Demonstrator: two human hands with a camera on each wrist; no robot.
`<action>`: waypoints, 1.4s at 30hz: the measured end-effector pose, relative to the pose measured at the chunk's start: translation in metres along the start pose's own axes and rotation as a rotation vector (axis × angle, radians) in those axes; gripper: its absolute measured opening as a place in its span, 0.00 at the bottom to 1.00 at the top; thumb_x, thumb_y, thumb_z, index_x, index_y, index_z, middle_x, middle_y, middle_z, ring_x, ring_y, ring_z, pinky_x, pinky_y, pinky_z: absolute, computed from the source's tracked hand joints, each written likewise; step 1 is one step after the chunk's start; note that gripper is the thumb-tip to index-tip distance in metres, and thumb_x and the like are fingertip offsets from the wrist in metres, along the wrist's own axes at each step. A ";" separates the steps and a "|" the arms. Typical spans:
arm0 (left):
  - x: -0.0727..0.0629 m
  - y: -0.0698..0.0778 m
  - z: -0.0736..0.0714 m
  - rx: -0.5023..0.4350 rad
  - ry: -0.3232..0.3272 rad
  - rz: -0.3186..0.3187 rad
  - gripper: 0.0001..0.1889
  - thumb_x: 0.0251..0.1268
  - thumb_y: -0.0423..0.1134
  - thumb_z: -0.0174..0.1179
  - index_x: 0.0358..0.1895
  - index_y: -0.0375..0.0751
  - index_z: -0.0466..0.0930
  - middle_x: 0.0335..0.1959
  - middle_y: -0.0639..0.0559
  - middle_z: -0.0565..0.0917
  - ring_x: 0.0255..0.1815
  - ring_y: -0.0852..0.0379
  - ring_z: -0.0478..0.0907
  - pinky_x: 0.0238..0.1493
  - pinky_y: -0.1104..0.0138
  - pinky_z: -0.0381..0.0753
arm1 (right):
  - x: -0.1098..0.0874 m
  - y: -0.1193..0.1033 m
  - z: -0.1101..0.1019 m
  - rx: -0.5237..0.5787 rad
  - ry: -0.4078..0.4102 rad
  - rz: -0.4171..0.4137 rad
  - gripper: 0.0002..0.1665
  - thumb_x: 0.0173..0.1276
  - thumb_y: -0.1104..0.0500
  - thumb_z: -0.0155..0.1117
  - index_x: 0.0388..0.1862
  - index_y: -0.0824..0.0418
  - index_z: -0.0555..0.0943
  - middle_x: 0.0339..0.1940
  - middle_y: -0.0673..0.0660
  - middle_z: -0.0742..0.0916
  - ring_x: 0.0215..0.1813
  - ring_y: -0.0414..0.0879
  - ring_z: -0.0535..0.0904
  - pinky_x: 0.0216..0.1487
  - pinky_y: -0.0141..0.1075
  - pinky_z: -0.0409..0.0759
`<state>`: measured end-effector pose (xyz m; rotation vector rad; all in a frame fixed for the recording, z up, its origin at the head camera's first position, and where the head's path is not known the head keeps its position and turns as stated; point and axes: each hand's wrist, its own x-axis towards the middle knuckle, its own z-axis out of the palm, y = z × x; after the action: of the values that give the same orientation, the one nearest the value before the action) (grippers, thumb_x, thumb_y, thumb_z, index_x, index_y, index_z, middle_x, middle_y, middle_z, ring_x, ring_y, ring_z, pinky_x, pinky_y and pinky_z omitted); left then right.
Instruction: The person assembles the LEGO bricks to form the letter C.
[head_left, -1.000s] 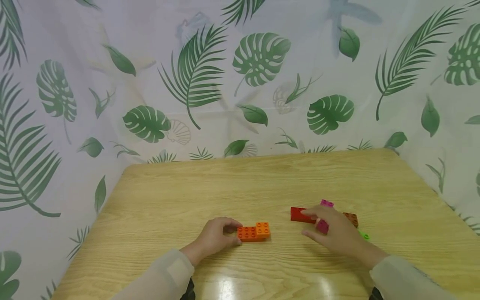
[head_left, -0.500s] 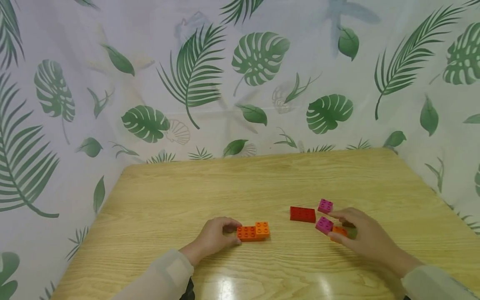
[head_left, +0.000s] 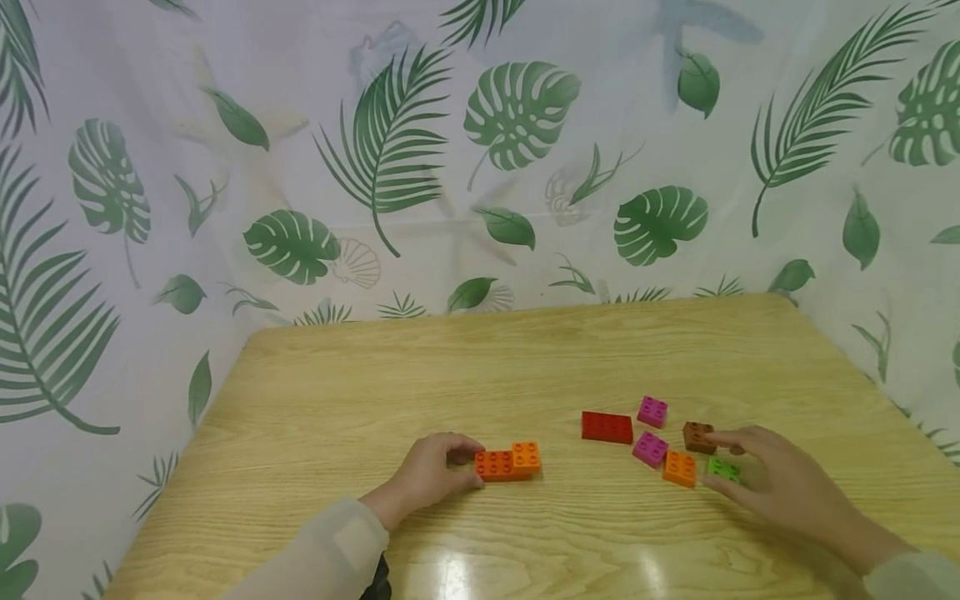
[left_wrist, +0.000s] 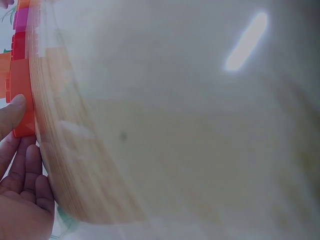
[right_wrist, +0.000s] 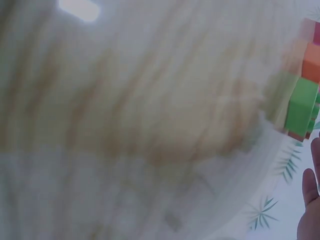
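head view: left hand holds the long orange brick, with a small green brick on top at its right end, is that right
Not quite: the small brick on top is orange, not green, as the head view shows. The left hand does hold the long orange brick.

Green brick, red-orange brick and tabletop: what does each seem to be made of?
Green brick: probably hard plastic, smooth and even-coloured, with moulded studs. Red-orange brick: likely the same smooth plastic, given its flat sides and round studs. Tabletop: wood or wood-look laminate, going by the grain; glossy, since it shows bright reflections. Which of the two, the look leaves open.
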<state>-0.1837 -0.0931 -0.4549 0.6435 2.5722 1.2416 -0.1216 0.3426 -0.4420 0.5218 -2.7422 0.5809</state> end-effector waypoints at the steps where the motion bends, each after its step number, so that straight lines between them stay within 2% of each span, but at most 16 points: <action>1: 0.000 0.000 0.000 0.003 0.002 0.001 0.19 0.54 0.39 0.71 0.50 0.41 0.82 0.48 0.51 0.82 0.48 0.52 0.78 0.49 0.62 0.77 | -0.001 0.002 0.000 -0.006 0.000 -0.005 0.30 0.52 0.49 0.77 0.51 0.60 0.81 0.44 0.52 0.83 0.41 0.49 0.78 0.40 0.54 0.78; 7: -0.001 0.001 0.000 0.007 0.005 0.002 0.19 0.54 0.39 0.71 0.50 0.41 0.82 0.48 0.50 0.82 0.48 0.52 0.78 0.49 0.62 0.78 | -0.009 0.010 0.000 -0.024 -0.014 -0.017 0.32 0.49 0.49 0.78 0.51 0.61 0.80 0.41 0.50 0.84 0.40 0.47 0.79 0.42 0.52 0.79; 13: -0.001 0.001 0.000 -0.001 0.000 -0.014 0.19 0.55 0.39 0.71 0.51 0.41 0.82 0.48 0.50 0.82 0.48 0.52 0.78 0.49 0.61 0.78 | -0.012 0.010 -0.002 0.049 -0.123 0.084 0.35 0.54 0.44 0.75 0.54 0.64 0.78 0.46 0.59 0.84 0.44 0.57 0.80 0.46 0.59 0.76; 16: -0.001 0.000 0.001 -0.003 -0.003 -0.016 0.19 0.55 0.39 0.71 0.50 0.42 0.82 0.48 0.51 0.81 0.48 0.52 0.78 0.49 0.61 0.78 | -0.012 0.010 -0.003 0.051 -0.147 0.104 0.34 0.55 0.43 0.73 0.53 0.64 0.79 0.47 0.61 0.83 0.45 0.57 0.80 0.47 0.58 0.76; 19: -0.001 0.000 0.001 -0.001 -0.004 -0.015 0.19 0.55 0.39 0.71 0.50 0.42 0.82 0.48 0.51 0.81 0.48 0.52 0.78 0.49 0.61 0.78 | -0.013 0.011 -0.002 0.029 -0.154 0.109 0.32 0.56 0.43 0.73 0.51 0.64 0.80 0.46 0.59 0.84 0.43 0.55 0.81 0.46 0.54 0.78; 27: -0.001 0.001 0.000 -0.001 -0.011 -0.014 0.19 0.55 0.40 0.71 0.51 0.42 0.82 0.49 0.51 0.81 0.48 0.52 0.78 0.49 0.62 0.78 | -0.013 0.016 0.001 -0.004 -0.086 0.062 0.25 0.52 0.49 0.77 0.45 0.59 0.82 0.37 0.48 0.84 0.36 0.40 0.79 0.38 0.41 0.81; 29: -0.001 0.001 0.000 -0.003 -0.013 -0.015 0.19 0.55 0.40 0.71 0.51 0.42 0.82 0.49 0.51 0.81 0.48 0.52 0.78 0.49 0.62 0.78 | -0.011 0.016 -0.002 0.006 -0.086 0.078 0.25 0.52 0.48 0.77 0.46 0.58 0.82 0.35 0.44 0.82 0.36 0.37 0.77 0.37 0.39 0.80; 32: -0.001 0.002 0.000 -0.002 -0.014 -0.014 0.19 0.55 0.40 0.71 0.51 0.42 0.82 0.49 0.51 0.81 0.48 0.52 0.78 0.49 0.61 0.78 | -0.007 0.014 -0.008 0.004 -0.084 0.088 0.25 0.53 0.48 0.76 0.46 0.58 0.82 0.34 0.42 0.81 0.35 0.36 0.75 0.36 0.38 0.79; 37: -0.001 0.002 0.000 0.007 -0.007 -0.010 0.20 0.54 0.39 0.71 0.51 0.40 0.82 0.49 0.51 0.82 0.48 0.52 0.78 0.49 0.62 0.78 | 0.003 0.014 -0.019 -0.060 -0.009 0.015 0.23 0.50 0.53 0.78 0.45 0.57 0.83 0.35 0.43 0.82 0.34 0.35 0.74 0.31 0.36 0.77; 42: -0.001 0.003 0.000 0.007 -0.007 -0.007 0.20 0.54 0.39 0.71 0.51 0.40 0.82 0.49 0.51 0.82 0.49 0.52 0.78 0.49 0.62 0.78 | 0.014 0.011 -0.024 -0.062 0.038 -0.029 0.22 0.49 0.55 0.79 0.44 0.56 0.83 0.34 0.43 0.82 0.34 0.37 0.75 0.29 0.35 0.75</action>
<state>-0.1820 -0.0921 -0.4524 0.6377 2.5723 1.2269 -0.1343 0.3585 -0.4200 0.5293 -2.7028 0.4922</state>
